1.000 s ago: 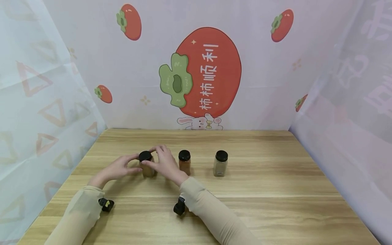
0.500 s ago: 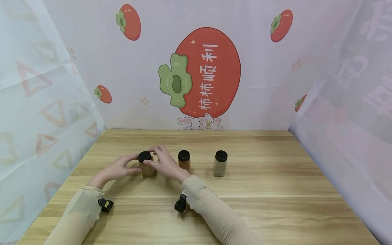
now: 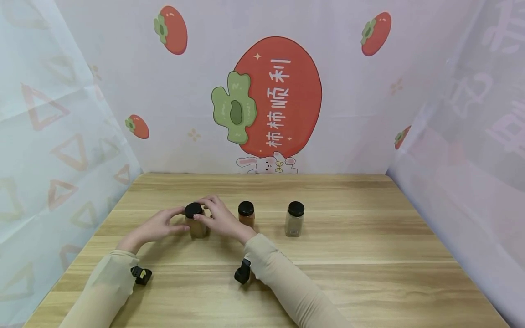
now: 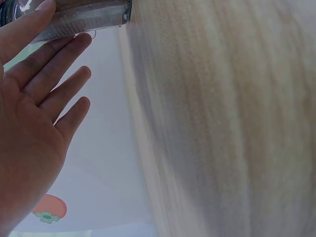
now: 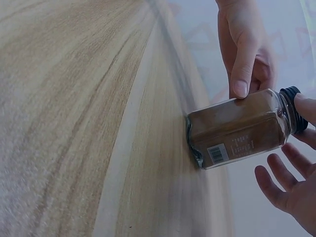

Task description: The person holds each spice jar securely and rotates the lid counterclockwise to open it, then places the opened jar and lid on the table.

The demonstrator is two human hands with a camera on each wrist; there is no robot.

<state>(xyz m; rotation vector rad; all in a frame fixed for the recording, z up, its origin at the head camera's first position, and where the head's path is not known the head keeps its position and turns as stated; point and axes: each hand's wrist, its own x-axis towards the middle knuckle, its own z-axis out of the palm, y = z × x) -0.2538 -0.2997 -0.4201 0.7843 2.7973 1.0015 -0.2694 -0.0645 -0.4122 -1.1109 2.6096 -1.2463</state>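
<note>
- At the left of a pale wood-grain tabletop (image 3: 369, 273), pictured upright: a clear, square-sided jar of brown powder (image 5: 237, 131), caught between two bare hands, base apparently on the wood.
- Held by its side in the left hand (image 3: 157, 225), between thumb and fingertips, with the lower fingers stretched loose; pinched at the round black lid (image 3: 193, 209) by the right hand (image 3: 221, 223), spare fingers splayed.
- Judged a lid-turning step: best done by bracing the body firmly with the left, keeping the lid level and turning from the right wrist, without pressing sideways enough to tip the base.
- Worth keeping the right wrist raised, given the closeness of a black-lidded jar of orange-red powder (image 3: 246, 220); less worry over a black-lidded jar of pale powder (image 3: 294, 225), farther right.
- Seen slightly farther right than one second earlier: the right thumb on the lid's front, and the right wrist, now masking more of the orange-red jar.
- Practically unchanged: left grip and jar position. Impossible to tell: any actual rotation of the lid.
</note>
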